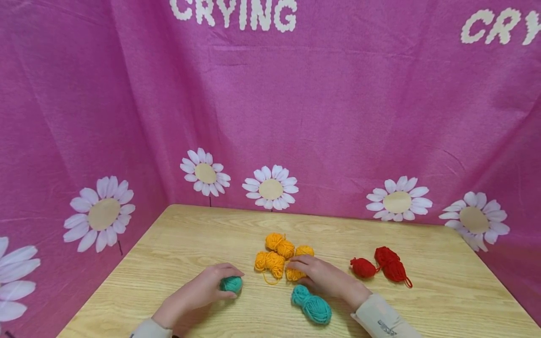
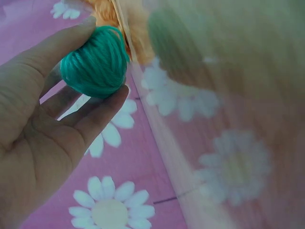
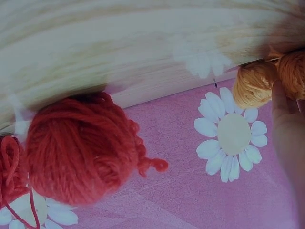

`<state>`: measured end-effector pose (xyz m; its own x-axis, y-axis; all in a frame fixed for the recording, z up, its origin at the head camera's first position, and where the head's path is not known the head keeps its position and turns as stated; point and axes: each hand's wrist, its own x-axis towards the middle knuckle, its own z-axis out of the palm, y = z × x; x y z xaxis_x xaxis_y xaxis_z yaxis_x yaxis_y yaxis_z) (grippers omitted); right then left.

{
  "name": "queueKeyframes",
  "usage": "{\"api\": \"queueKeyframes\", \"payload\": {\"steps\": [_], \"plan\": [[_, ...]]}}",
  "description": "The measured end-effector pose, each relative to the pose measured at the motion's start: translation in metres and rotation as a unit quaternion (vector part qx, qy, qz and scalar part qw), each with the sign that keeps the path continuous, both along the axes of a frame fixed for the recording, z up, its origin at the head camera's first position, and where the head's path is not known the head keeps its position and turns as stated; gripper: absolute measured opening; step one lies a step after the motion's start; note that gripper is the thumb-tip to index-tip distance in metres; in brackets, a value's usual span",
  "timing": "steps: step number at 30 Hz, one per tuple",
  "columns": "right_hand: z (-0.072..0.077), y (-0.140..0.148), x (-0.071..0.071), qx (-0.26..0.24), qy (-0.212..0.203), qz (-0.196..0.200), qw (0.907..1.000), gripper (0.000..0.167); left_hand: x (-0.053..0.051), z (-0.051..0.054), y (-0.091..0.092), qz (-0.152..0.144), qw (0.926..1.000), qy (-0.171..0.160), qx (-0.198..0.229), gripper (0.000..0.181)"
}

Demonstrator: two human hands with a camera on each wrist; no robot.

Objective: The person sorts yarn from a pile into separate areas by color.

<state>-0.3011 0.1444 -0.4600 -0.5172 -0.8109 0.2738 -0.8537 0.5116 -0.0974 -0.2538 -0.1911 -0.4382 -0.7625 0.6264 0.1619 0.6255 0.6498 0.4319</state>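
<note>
A small teal yarn ball (image 1: 231, 284) is held by my left hand (image 1: 198, 291) at the left of the table. The left wrist view shows that yarn ball (image 2: 95, 64) between thumb and fingers. Right of it, my right hand (image 1: 327, 277) grips the middle of an orange yarn skein (image 1: 294, 275), fingers across its top, thumb side partly hidden. Two more orange skeins, one behind (image 1: 280, 245) and one to the left (image 1: 270, 264), lie close against it. Below the right hand lies a teal yarn skein (image 1: 313, 305), tied at its waist.
To the right on the wooden table (image 1: 190, 234) lie a red yarn ball (image 1: 362, 267) and a larger red skein (image 1: 390, 264) with a loose loop. A pink cloth (image 1: 296, 117) with daisies hangs behind the table and at its sides.
</note>
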Motion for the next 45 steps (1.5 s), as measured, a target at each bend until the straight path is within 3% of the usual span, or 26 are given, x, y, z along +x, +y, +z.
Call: {"api": "queueKeyframes", "payload": {"steps": [6, 13, 26, 36, 45], "plan": [[0.001, 0.0, 0.001, 0.004, -0.001, -0.002, 1.0, 0.042, -0.008, -0.003, -0.015, 0.036, 0.9992, 0.008, 0.018, 0.042], [0.002, 0.0, 0.001, 0.001, -0.002, -0.002, 1.0, 0.041, -0.022, -0.006, -0.032, 0.081, 0.9951, 0.039, 0.04, 0.043], [0.0, 0.0, 0.0, 0.007, -0.004, -0.003, 1.0, 0.041, -0.041, -0.01, -0.05, 0.158, 0.9853, 0.039, 0.05, 0.043], [-0.001, 0.0, 0.001, -0.002, 0.003, 0.0, 1.0, 0.04, -0.052, -0.012, -0.061, 0.189, 0.9804, 0.027, 0.047, 0.044], [0.0, 0.001, 0.0, -0.002, 0.003, -0.001, 1.0, 0.04, -0.056, -0.01, -0.065, 0.182, 0.9819, 0.025, 0.045, 0.042]]}}
